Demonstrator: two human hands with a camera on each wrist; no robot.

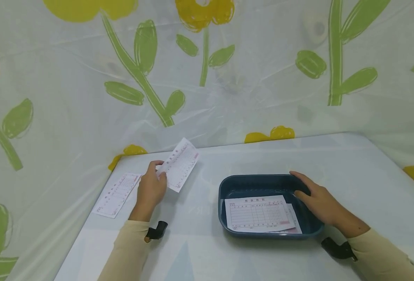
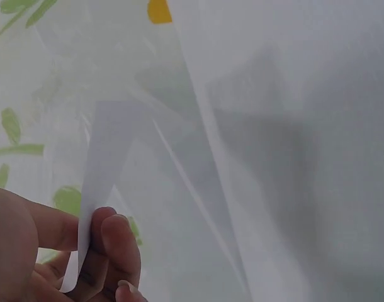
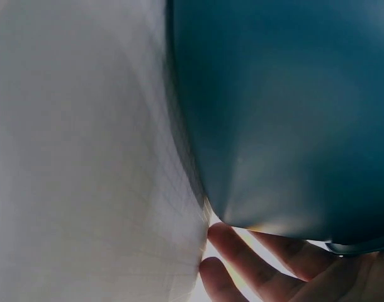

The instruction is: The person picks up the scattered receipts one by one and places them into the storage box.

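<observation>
A printed receipt slip (image 1: 179, 164) is pinched between the thumb and fingers of my left hand (image 1: 151, 188), raised above the table's left part. The left wrist view has this slip (image 2: 107, 157) nearly edge-on, bent a little at its lower end. My right hand (image 1: 319, 201) grips the right side of a dark blue rectangular tray (image 1: 252, 181), thumb over the rim and fingers along the outside. The right wrist view shows the tray's outer wall (image 3: 286, 126) with fingers (image 3: 248, 261) by its corner. Inside the tray, a slip (image 1: 257, 214) overlaps another one (image 1: 294, 220).
One more slip (image 1: 117, 195) lies flat near the left edge of the white table (image 1: 192, 242), beside my left hand. A pale curtain with a flower print (image 1: 249, 97) hangs behind the table and along its sides.
</observation>
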